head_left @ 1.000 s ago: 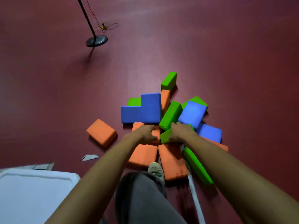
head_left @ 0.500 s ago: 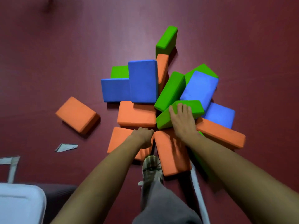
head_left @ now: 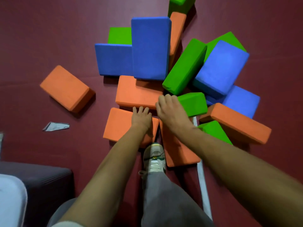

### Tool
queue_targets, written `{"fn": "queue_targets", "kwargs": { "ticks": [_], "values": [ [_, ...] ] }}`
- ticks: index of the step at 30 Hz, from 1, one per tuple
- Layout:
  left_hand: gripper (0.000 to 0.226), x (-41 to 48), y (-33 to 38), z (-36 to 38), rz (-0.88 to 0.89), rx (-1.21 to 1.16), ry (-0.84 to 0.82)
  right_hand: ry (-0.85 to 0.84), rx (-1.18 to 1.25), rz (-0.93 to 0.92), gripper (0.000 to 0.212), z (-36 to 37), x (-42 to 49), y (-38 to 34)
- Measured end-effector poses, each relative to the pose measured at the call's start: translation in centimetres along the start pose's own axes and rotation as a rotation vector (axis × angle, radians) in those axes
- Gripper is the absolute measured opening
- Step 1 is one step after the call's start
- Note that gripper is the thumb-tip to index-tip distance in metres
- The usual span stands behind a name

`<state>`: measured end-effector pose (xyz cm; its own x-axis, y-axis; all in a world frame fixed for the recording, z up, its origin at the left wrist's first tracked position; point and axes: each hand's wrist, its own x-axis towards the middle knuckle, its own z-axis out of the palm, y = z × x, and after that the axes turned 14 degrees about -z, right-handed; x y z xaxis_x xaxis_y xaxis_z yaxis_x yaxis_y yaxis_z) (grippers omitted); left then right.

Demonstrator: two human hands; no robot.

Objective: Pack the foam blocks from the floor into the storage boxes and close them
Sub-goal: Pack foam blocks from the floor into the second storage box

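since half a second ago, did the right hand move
Yes: the right hand has shifted left, off the middle of the green block toward the orange block beside it.

The left forearm and right forearm, both bare, reach forward and converge, bringing the hands just beside each other. The left hand lies palm down with its fingers straight. The right hand, slightly farther forward, has bent, blurred fingers, and its grip is unclear.
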<state>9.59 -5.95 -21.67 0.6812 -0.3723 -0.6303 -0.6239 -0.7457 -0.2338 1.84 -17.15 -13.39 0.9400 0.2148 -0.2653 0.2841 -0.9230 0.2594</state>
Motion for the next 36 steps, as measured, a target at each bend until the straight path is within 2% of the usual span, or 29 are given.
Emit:
{"fn": "queue_targets", "kwargs": {
  "ticks": [3, 8, 13, 15, 17, 19, 22, 25, 29, 32, 36],
  "values": [
    [0.088, 0.3, 0.0, -0.1, -0.001, 0.002, 0.008, -0.009, 0.007, -0.071, 0.034, -0.6, 2.9, -1.9],
    [0.12, 1.3, -0.7, 0.7, -0.022, -0.06, -0.12, -0.019, 0.0, -0.041, 0.036, -1.2, 4.0, 0.6],
    [0.123, 2.9, -0.8, 0.3, 0.045, -0.066, -0.202, 0.026, 0.018, -0.045, 0.034, -0.8, 2.3, 1.1],
    [0.125, 3.0, -0.9, -0.2, 0.055, -0.063, -0.2, 0.041, 0.019, -0.04, 0.039, -0.6, 2.3, 0.8],
    [0.126, 2.6, -1.5, -0.8, 0.0, -0.112, -0.222, 0.035, 0.016, -0.039, 0.043, -0.3, 2.3, 0.4],
    [0.125, 2.2, -3.4, -0.9, -0.107, -0.193, -0.289, 0.046, -0.013, -0.042, 0.038, 0.1, 2.2, 0.1],
    [0.135, 1.0, -7.3, 0.9, -0.271, -0.295, -0.386, 0.034, -0.025, -0.031, 0.03, 0.5, 1.9, 0.9],
    [0.128, -1.1, -8.4, 2.8, -0.317, -0.437, -0.289, 0.015, -0.029, 0.005, 0.03, 0.5, 0.9, 2.1],
    [0.088, -4.6, -6.5, 1.1, -0.172, -0.409, -0.07, 0.005, -0.103, -0.002, 0.029, -1.8, 0.2, 2.5],
    [0.093, -6.9, -6.8, -2.2, -0.06, -0.346, 0.028, 0.008, -0.13, 0.03, 0.03, -5.2, 0.0, 2.5],
    [0.091, -10.5, -10.0, -7.0, -0.064, -0.498, 0.053, -0.027, -0.122, 0.159, 0.034, -10.2, -0.3, 2.2]
  ]
}}
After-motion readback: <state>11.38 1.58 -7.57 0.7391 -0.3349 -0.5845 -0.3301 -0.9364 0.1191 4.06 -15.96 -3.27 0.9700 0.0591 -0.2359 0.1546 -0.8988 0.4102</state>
